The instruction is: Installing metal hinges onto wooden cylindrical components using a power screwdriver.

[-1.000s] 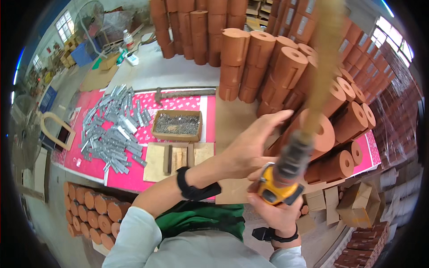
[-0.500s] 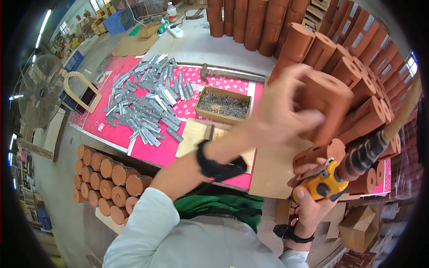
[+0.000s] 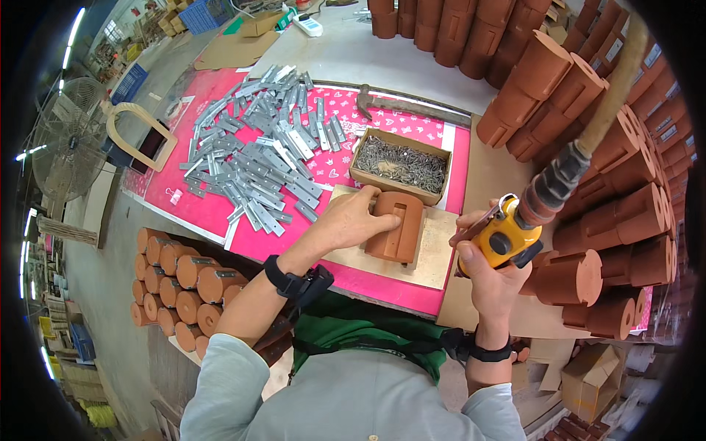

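A reddish-brown cylinder (image 3: pixel 406 228) with a long slot in its upper side lies on a pale wooden board (image 3: pixel 434 273). My left hand (image 3: pixel 356 222) grips its left part, thumb at the slot and fingers around the far left edge. To the right, my right hand (image 3: pixel 491 275) is wrapped around a yellow-and-black power tool (image 3: pixel 507 237), held above the cardboard. A thick tan hose or cable (image 3: pixel 614 88) runs up from the tool's black end. Just beyond the cylinder is an open cardboard box of small metal screws or nails (image 3: pixel 403 166).
Grey metal strips (image 3: pixel 265 162) lie heaped on the pink patterned cover, left of the box. A hammer (image 3: pixel 404 107) rests behind it. Many similar cylinders (image 3: pixel 562 278) stand and lie at right; others (image 3: pixel 176 283) are stacked lower left. A fan (image 3: pixel 70 132) stands far left.
My left hand has brought the cylinder from the right-hand stacks leftward and down onto the wooden board. My right hand still holds the power tool, now slightly higher in view.
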`<action>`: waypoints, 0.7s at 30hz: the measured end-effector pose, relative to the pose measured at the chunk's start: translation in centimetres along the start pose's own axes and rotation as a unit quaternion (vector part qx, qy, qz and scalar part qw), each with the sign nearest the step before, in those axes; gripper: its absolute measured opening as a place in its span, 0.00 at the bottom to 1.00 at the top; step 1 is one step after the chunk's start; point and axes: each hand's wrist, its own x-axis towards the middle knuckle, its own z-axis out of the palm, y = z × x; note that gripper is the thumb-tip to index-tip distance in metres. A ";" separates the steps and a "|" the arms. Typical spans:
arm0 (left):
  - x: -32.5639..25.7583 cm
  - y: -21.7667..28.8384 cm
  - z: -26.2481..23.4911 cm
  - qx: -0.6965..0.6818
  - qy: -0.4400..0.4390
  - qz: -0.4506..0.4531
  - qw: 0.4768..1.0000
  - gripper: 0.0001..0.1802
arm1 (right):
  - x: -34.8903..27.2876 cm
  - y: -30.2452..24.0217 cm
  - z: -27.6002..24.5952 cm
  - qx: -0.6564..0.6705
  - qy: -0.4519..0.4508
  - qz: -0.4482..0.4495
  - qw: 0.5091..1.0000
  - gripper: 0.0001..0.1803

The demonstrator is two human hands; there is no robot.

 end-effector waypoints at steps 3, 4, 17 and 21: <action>-0.1 -0.1 -0.3 -0.034 -0.016 -0.005 0.999 0.41 | 0.2 0.4 0.1 0.005 0.002 -0.033 0.999 0.31; 0.0 -0.2 -0.4 -0.034 -0.016 -0.007 0.999 0.41 | 0.3 0.4 0.2 0.013 0.010 -0.035 0.999 0.31; 0.1 -1.2 -1.7 -0.016 -0.015 0.122 0.992 0.34 | 0.3 1.4 -0.2 0.070 0.015 -0.044 0.996 0.27; 1.4 -4.9 -5.4 0.131 0.057 0.163 0.976 0.18 | 0.3 1.3 -0.6 0.061 0.015 -0.047 0.997 0.28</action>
